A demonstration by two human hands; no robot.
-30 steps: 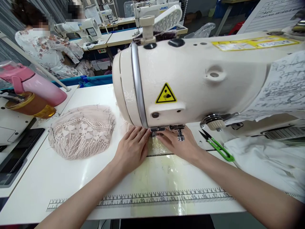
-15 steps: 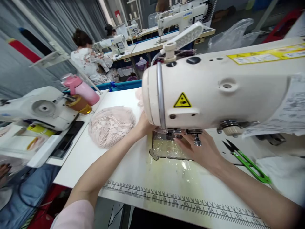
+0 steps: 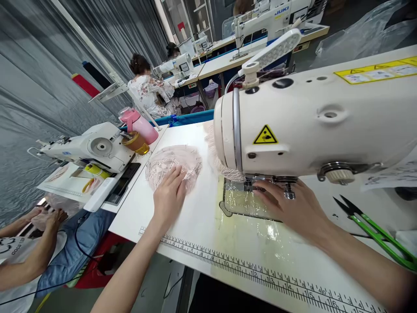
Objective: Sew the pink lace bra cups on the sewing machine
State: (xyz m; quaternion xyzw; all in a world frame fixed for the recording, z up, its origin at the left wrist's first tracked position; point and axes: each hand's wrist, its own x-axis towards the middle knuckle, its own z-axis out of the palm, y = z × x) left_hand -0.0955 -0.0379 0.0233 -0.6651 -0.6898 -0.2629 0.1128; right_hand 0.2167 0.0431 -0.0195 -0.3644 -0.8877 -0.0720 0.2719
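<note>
My left hand (image 3: 168, 198) lies over a pale pink lace cup-shaped piece (image 3: 192, 163) on the white sewing table (image 3: 198, 217). Its fingers are stretched out and touch the lace. Under the head of the sewing machine (image 3: 276, 117), my right hand (image 3: 296, 202) is beside the presser foot. Thumb and forefinger tips come close together there; whatever they may hold is too small or hidden to make out. Another pale pink lace piece (image 3: 224, 167) lies behind the needle area, partly covered by the machine head.
Green-handled thread snips (image 3: 374, 230) lie right of my right hand. A printed ruler (image 3: 241, 267) follows the table's front edge. Left stand a second sewing machine (image 3: 94, 148), an amber cup (image 3: 138, 143) and a pink bottle (image 3: 141, 126). A seated person's hands (image 3: 48, 219) are at lower left.
My left hand has left the area behind the machine head and come back left onto the lace cup piece. My right hand stays by the presser foot. The view has shifted left.
</note>
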